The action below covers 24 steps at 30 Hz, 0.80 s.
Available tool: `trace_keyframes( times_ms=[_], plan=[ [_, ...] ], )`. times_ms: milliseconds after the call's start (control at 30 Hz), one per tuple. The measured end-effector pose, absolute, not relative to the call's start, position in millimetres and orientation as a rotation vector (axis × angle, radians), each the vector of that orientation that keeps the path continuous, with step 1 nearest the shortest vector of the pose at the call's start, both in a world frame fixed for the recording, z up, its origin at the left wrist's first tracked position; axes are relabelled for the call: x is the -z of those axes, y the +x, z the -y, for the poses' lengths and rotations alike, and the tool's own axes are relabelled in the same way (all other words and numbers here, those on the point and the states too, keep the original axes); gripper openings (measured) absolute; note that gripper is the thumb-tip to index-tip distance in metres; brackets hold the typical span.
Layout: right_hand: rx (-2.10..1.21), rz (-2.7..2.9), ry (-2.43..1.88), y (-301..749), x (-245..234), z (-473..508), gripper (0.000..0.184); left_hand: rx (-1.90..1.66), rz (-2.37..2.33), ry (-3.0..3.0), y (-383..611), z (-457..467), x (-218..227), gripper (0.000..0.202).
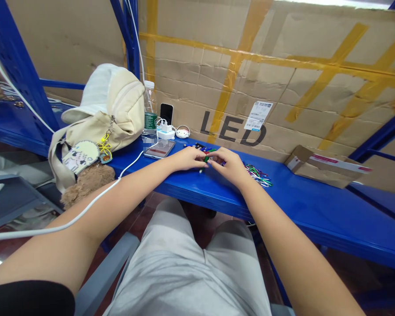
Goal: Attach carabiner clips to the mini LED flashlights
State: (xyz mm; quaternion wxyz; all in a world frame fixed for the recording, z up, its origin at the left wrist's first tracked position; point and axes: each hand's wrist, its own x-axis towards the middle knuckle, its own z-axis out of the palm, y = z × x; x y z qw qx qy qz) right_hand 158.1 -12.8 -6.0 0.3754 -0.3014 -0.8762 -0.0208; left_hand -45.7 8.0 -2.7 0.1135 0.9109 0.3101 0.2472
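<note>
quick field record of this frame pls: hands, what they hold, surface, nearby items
surface: blue metal shelf
left hand: on shelf, fingers at a small green piece
right hand: on shelf, fingertips meeting the left hand's at the same piece
grip: too small to tell which hand pinches it
right of hands: pile of coloured clips
left of hands: phone, water bottle, cream bag
far right: cardboard box

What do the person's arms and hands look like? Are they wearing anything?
Both arms are bare from above the elbow down. The left hand and right hand wear no gloves, and no rings or watch can be seen. A black sleeve edge shows at the upper left arm. A white cable lies across the left forearm.
</note>
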Motion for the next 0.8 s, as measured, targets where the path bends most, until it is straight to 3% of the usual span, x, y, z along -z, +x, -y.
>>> trace_keyframes(
  times_ms=[367, 800],
  plan=[
    [0.059, 2.173, -0.884, 154.1, 7.4, 6.4, 0.009, -0.816, -0.941, 2.747, -39.2, -14.2, 7.2, 0.021],
    [0.07, 2.141, -0.916, 153.4, 8.4, 6.2, 0.016, -0.843, -1.008, 2.706, -39.7, -15.0, 7.9, 0.022]
  ],
)
